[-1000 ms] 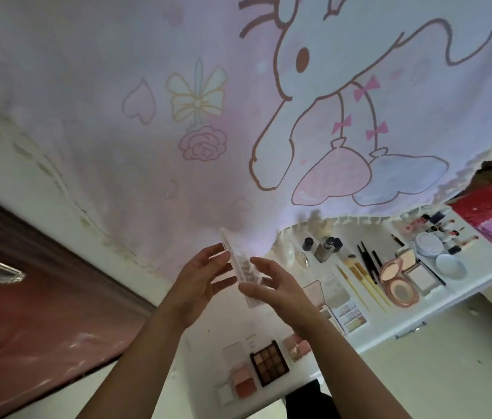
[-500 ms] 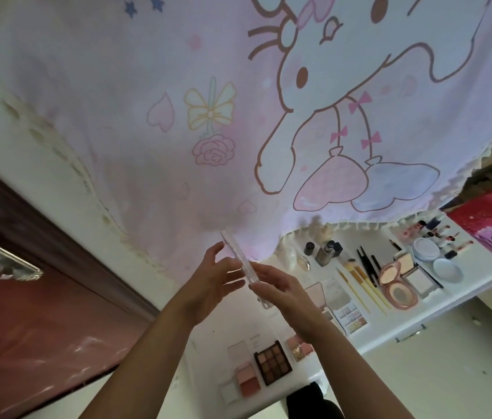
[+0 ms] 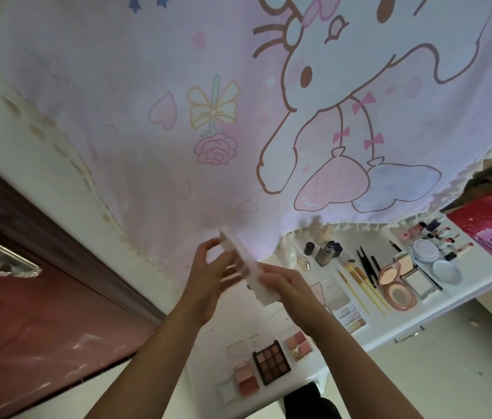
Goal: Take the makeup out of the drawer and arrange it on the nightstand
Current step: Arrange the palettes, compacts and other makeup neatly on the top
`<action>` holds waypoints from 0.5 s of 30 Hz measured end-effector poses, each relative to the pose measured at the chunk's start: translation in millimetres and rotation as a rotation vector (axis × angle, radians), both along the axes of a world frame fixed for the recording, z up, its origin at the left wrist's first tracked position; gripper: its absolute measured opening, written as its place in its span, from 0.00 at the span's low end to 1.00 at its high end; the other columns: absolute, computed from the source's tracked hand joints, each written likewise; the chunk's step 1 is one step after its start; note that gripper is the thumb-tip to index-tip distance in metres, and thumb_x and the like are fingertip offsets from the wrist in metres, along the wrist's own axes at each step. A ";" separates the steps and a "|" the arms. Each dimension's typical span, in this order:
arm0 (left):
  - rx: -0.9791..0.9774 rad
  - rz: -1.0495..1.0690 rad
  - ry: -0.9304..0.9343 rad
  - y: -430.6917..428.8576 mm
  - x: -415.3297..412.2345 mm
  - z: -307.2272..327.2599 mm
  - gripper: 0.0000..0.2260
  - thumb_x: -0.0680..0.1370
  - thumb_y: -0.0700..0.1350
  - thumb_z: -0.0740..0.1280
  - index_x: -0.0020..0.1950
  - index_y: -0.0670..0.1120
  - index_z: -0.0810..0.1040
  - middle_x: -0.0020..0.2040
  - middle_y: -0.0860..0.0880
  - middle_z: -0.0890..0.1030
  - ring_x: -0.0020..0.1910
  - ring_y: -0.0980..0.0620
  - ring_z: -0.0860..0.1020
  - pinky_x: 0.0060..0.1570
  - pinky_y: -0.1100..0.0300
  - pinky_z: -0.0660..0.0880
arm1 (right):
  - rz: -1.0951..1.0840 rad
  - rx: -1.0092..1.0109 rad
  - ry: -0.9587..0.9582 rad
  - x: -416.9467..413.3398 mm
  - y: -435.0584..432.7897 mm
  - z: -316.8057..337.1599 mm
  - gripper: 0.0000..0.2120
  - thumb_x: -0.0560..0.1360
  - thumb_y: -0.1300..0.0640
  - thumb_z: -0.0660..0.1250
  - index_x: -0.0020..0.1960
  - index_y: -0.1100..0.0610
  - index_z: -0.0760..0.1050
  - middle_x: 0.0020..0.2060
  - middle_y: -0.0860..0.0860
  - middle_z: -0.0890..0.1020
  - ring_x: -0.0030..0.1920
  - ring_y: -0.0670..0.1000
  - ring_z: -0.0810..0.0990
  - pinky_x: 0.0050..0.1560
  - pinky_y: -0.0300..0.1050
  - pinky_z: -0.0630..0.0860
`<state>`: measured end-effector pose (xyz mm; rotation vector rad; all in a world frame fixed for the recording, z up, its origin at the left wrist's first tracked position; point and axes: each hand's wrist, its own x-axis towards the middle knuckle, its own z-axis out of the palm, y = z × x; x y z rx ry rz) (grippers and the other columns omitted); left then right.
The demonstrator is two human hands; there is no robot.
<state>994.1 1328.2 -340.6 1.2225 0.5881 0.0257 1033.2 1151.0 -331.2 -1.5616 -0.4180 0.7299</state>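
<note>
1. Pink cartoon curtain (image 3: pixel 268 131) fills the backdrop, hanging down to the back edge of the white nightstand (image 3: pixel 238 325), and plenty of makeup is already laid out on that top.
2. Both hands are up above the nightstand with a pale palette (image 3: pixel 238 252) between them. It is slim, flat and tilted on edge, clear of the surface.
3. The left hand (image 3: pixel 208 279) has its fingers curled round the palette's far side, thumb tucked in against it. The right hand (image 3: pixel 287 285) pinches the near end, fingers close together. Motion blur hides the exact fingertip contact.
4. It looks light and rigid, a hard plastic shell, probably smooth and a touch slippery. The pressed powder inside would likely crack if it dropped, and a hinged lid could spring open.
5. The best hold looks to be across the two long edges, thumb on one side and fingers opposite, keeping any lid pressed shut. Pinching a corner alone would let it swing.
6. Down on the top sit a dark eyeshadow palette (image 3: pixel 272 365) with a blush palette (image 3: pixel 246 378) just beside it. Further right lie the brushes (image 3: pixel 359 285), a pink compact (image 3: pixel 397 293) and a foundation bottle (image 3: pixel 326 252).
7. Bare white shows between the front palettes and the brushes, a sensible landing spot. It should go down flat and gently, not be slid into its neighbours.
</note>
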 end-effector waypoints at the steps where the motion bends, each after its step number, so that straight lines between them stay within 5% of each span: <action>1: -0.016 0.083 0.008 1.0 0.6 -2.2 0.20 0.76 0.46 0.71 0.65 0.44 0.70 0.58 0.36 0.80 0.54 0.38 0.82 0.54 0.45 0.80 | 0.011 0.030 0.026 0.2 0.6 1.3 0.25 0.71 0.40 0.61 0.54 0.57 0.83 0.45 0.56 0.83 0.45 0.50 0.80 0.49 0.43 0.78; 4: -0.082 0.134 0.001 6.2 2.4 -0.9 0.14 0.79 0.46 0.65 0.59 0.38 0.74 0.59 0.33 0.78 0.57 0.34 0.80 0.53 0.45 0.80 | 0.070 0.040 0.057 -3.0 5.7 5.3 0.20 0.73 0.40 0.59 0.45 0.55 0.81 0.39 0.56 0.77 0.41 0.50 0.77 0.47 0.46 0.78; 7: -0.155 0.154 0.025 10.4 3.1 4.1 0.16 0.78 0.44 0.66 0.63 0.38 0.75 0.56 0.38 0.80 0.56 0.39 0.80 0.51 0.49 0.79 | 0.042 0.052 0.154 -2.3 3.4 -0.9 0.23 0.76 0.42 0.57 0.53 0.58 0.81 0.47 0.61 0.81 0.48 0.59 0.80 0.53 0.57 0.80; 11: -0.108 0.246 0.034 14.5 -0.9 6.8 0.13 0.77 0.40 0.71 0.61 0.44 0.78 0.50 0.45 0.84 0.46 0.49 0.83 0.44 0.56 0.78 | -0.176 0.060 0.200 2.2 -3.0 -3.2 0.16 0.84 0.54 0.56 0.60 0.56 0.80 0.45 0.58 0.84 0.48 0.59 0.85 0.46 0.53 0.83; 15: -0.039 0.316 0.027 9.7 -0.4 11.9 0.16 0.75 0.41 0.73 0.62 0.44 0.76 0.52 0.44 0.85 0.47 0.49 0.84 0.44 0.56 0.79 | -0.271 -0.004 0.119 6.5 -6.1 -7.7 0.13 0.82 0.55 0.63 0.65 0.54 0.77 0.46 0.57 0.85 0.47 0.56 0.85 0.41 0.49 0.83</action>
